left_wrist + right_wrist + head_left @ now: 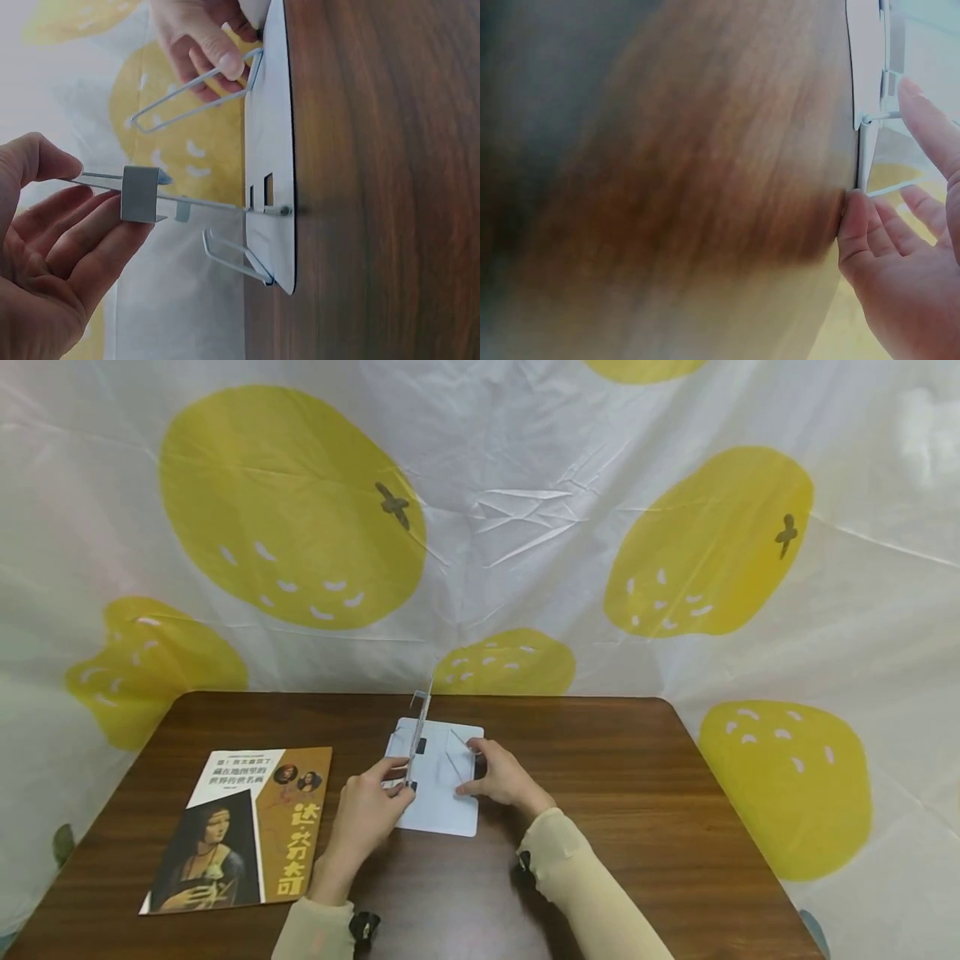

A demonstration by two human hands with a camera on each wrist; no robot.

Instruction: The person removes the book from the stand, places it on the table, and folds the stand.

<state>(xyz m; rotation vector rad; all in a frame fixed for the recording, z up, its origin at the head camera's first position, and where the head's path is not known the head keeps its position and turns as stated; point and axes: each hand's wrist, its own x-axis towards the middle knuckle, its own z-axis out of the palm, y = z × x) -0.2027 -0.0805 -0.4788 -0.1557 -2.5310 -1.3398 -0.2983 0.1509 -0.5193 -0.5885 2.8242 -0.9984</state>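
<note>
A white metal book stand (438, 810) lies on the table, its thin panel (422, 727) standing up edge-on from the flat base. My left hand (367, 814) pinches that panel near its close end, thumb on one side and fingers on the other. A grey metal clip (140, 195) sits on the panel beside these fingers. Over at the base's right edge, my right hand (506, 774) has thumb and fingers bent around a wire loop (191, 86). Its thumb (229, 64) lies against the wire in the left wrist view. Another wire loop (232, 259) juts from the base's other end.
A book (240, 827) with a painted portrait on its cover lies flat to the left of the stand. The brown wooden table (637, 793) ends at the back against a white cloth (517, 552) with large yellow fruit shapes.
</note>
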